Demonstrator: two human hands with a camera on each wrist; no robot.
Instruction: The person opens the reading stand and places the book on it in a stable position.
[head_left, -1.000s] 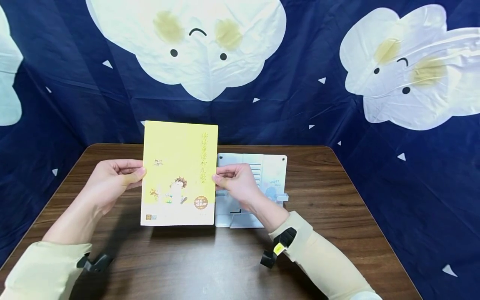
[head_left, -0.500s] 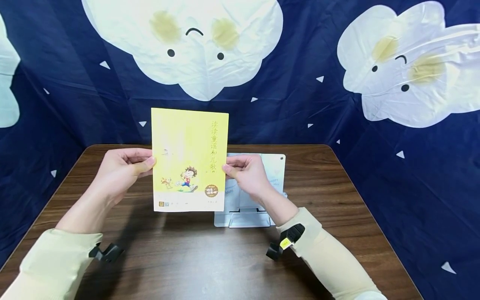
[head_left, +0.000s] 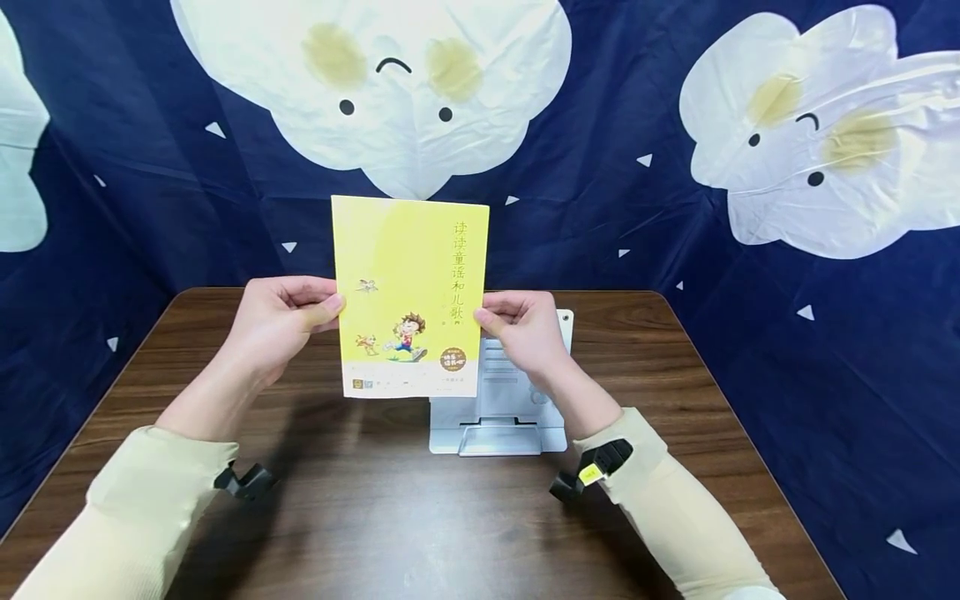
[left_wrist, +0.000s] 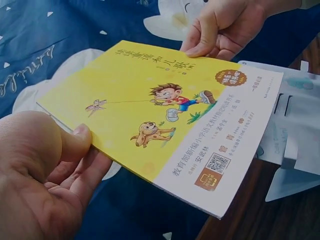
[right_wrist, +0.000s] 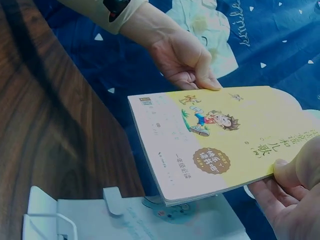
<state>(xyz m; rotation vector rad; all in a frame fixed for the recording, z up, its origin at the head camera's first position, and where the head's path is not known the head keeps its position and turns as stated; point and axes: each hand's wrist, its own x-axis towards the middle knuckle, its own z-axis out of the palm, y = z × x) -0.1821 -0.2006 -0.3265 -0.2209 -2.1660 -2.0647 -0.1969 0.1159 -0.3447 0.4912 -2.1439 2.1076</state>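
A thin yellow book [head_left: 397,267] with a cartoon boy and a dog on its cover is held up above the table, its cover facing me. My left hand [head_left: 281,325] pinches its left edge, thumb on the cover and fingers behind. On the opposite edge my right hand [head_left: 528,333] pinches it the same way. Behind and below the book stands a pale blue book stand [head_left: 498,417] with a ledge at its front, partly covered by the book and my right hand. The right wrist view shows a clip on the stand [right_wrist: 150,220], apart from the book's lower edge.
The stand is on a dark brown wooden table [head_left: 420,525], toward its back edge. A dark blue curtain [head_left: 615,83] with white clouds hangs behind and at both sides. Small black devices are strapped at both wrists.
Both hands have carried the book up and to the right, so it now overlaps the upper left of the stand. Their grip on its edges looks the same. The stand has stayed put.
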